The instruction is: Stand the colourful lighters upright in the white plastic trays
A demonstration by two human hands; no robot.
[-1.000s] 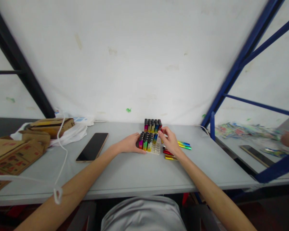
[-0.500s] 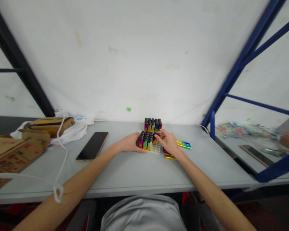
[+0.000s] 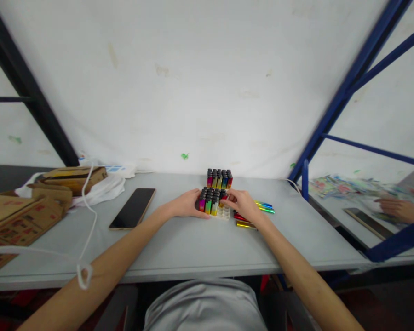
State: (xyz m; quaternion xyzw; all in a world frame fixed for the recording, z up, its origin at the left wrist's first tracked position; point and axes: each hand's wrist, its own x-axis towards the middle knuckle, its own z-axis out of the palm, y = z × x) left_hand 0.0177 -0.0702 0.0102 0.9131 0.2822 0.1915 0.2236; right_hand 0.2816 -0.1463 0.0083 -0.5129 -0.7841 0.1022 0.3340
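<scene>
Several upright lighters [image 3: 209, 201] with black tops and bright metallic bodies fill much of a white tray [image 3: 223, 213] with round sockets. My left hand [image 3: 185, 205] curves around the tray's left side, thumb along its front and fingers behind, gripping it with the lighters. At the tray's right side, my right hand [image 3: 242, 203] has thumb and fingers closed on a lighter among the back sockets, mostly covered by the fingertips. Bare sockets show at the front right. Loose lighters lie beneath and beside my right hand: a gold one [image 3: 245, 225], red ones and a green one [image 3: 266, 210].
A second block of upright lighters [image 3: 220, 178] stands behind the tray. On the left lie a black phone [image 3: 133, 208], cardboard boxes [image 3: 24, 214] and a white cable [image 3: 94, 225]. Beyond the blue frame [image 3: 331, 105], another person's hand [image 3: 400, 209] is over the neighbouring table.
My right hand has shifted slightly, its fingertips lower at the back sockets, and the orange-gold lighter there sits lower. My left hand stays put. The other person's hand has moved left into view.
</scene>
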